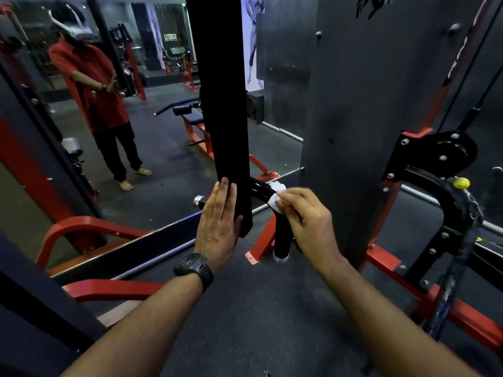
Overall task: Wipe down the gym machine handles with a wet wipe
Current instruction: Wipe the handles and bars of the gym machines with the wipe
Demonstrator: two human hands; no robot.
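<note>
There is one wet wipe (275,197), white and crumpled. It lies on the upper bend of the one curved black handle (281,235), which goes down to a chrome cap near the floor. The right hand (304,216) holds this wipe: its fingers are curled and pinch the wipe against the bar from above. The left hand (217,219) holds nothing. Its four fingers are straight and close together, laid flat on the lower part of one long black pad (220,104) that hangs vertically just left of the handle, and the thumb rests across the pad. On the left wrist is one black watch (193,269). Just left of the pad one chrome bar end (198,200) shows. To the right of the handle stands one wide grey column (367,104), and further right one black pulley wheel (446,151) with one small yellow knob (460,183) below it. Red frame bars (462,314) run along the dark floor (258,308). On the left a large mirror (163,159) shows one standing figure in a red shirt, and benches behind.
</note>
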